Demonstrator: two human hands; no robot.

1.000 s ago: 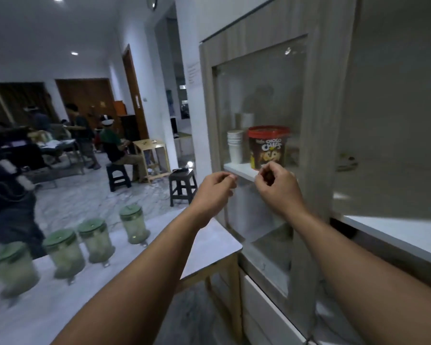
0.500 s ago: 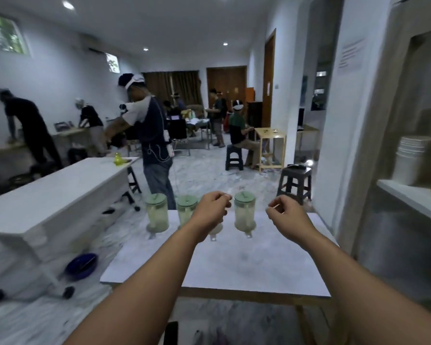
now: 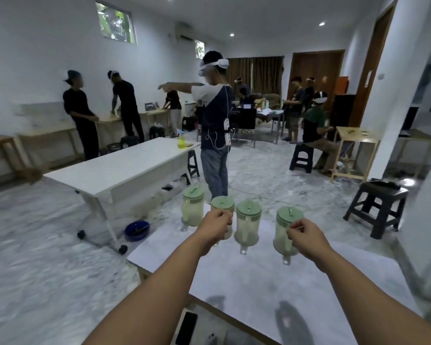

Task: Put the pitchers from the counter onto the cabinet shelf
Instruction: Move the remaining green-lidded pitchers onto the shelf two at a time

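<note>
Several clear pitchers with green lids stand in a row at the far end of the white counter (image 3: 259, 282). My left hand (image 3: 215, 226) hovers with curled fingers in front of the second pitcher (image 3: 223, 203), hiding most of its body. The leftmost pitcher (image 3: 192, 207) and the third pitcher (image 3: 248, 224) stand free. My right hand (image 3: 306, 234), fingers closed, is right beside the rightmost pitcher (image 3: 284, 235), near its handle side. Neither hand visibly grips anything. The cabinet is out of view.
A person with a headset (image 3: 214, 135) stands just past the counter's far edge. A long white table on wheels (image 3: 125, 168) is at the left, with a blue basin (image 3: 137, 230) beneath it. A black stool (image 3: 376, 207) stands at the right.
The view has swung left from the cabinet shelf to the counter. Both hands left the cabinet door and now hang over the row of pitchers, still closed.
</note>
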